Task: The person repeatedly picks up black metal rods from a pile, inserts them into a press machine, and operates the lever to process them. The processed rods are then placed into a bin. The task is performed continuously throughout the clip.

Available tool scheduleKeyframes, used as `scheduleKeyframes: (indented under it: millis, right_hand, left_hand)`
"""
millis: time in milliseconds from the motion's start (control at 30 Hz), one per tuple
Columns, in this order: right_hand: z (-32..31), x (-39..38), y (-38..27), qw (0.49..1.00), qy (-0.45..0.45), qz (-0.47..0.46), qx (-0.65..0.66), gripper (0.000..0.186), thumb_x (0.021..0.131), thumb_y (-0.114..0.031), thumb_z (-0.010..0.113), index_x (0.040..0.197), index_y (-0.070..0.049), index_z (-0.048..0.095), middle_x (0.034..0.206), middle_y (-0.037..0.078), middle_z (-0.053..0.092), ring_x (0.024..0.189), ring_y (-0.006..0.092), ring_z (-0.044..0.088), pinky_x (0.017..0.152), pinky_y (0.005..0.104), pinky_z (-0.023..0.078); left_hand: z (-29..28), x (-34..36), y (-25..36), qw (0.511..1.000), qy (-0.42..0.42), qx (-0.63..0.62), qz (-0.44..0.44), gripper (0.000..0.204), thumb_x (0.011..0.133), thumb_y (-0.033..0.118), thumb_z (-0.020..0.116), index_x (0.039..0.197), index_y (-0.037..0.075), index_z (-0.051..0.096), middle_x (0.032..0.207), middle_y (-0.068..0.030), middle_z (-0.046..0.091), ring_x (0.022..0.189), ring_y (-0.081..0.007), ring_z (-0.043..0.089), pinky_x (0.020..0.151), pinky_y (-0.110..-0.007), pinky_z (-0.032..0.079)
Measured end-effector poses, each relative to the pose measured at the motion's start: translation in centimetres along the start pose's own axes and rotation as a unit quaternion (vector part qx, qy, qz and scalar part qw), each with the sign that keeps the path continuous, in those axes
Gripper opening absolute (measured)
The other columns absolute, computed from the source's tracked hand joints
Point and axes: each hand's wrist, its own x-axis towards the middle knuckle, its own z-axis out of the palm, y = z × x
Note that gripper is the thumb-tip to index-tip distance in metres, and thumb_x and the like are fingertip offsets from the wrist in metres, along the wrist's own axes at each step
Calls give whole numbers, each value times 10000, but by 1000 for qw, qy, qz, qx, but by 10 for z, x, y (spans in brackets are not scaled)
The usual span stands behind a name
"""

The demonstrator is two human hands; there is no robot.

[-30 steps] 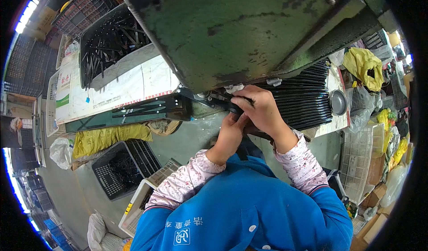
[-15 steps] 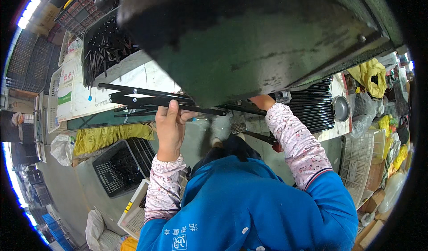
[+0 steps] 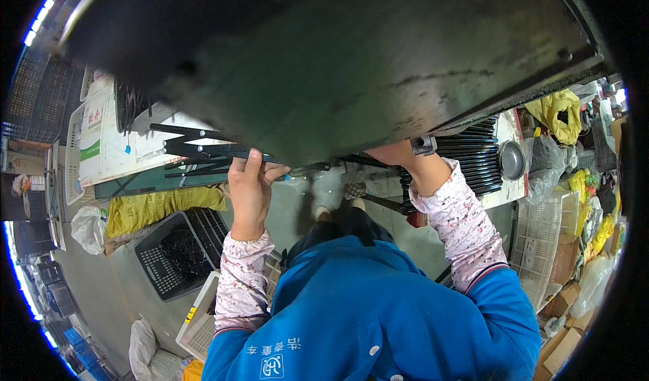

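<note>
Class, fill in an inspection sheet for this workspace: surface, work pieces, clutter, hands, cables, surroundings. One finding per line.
Surface: white worktop, partly hidden by a dark green machine.
Work pieces: black bars with small bright fasteners, reaching out left of the left hand.
Clutter: black rods side by side at right, near a round grey dish.
Hands: left hand pinches the black bars; right hand is partly hidden by the machine, its grip unclear.
Cables: nothing seen.
Surroundings: yellow sack and black crate at left; white crate at right.
</note>
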Motion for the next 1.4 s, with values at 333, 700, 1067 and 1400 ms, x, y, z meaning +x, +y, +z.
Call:
scheduleKeyframes:
  millis: [333,700,1067,1400]
  right_hand:
    - [44,-22,23,957,223,-50,-177,294,891,-166,558,1134,-4,584,1132,182,600,1023,333,583,896,370,467]
    - [32,-24,21,670,109,-170,-715,325,850,-136,530,1132,15,591,1118,149,582,1052,304,553,918,418,450]
    - [23,-23,33,844,290,223,391,317,841,92,525,1146,5,504,1071,102,600,972,193,585,804,310,501]
    - [50,-28,25,893,182,142,387,127,871,-19,596,993,20,592,782,63,624,610,121,551,552,241,438]
  left_hand:
    - [5,-4,-4,1000,3,1,10,238,966,167,504,1082,-42,499,951,-151,635,785,-234,674,679,-334,606]
    - [14,-6,3,999,45,-8,-8,227,958,153,514,1072,-42,496,925,-160,634,721,-243,674,652,-338,603]
    - [32,-20,-22,998,-41,-16,-43,313,924,139,585,1107,-32,397,1059,-216,593,819,-248,660,746,-338,585]
    - [62,-2,-10,996,-7,-91,-8,341,905,25,571,1200,26,402,980,-129,600,789,-192,633,782,-358,566]
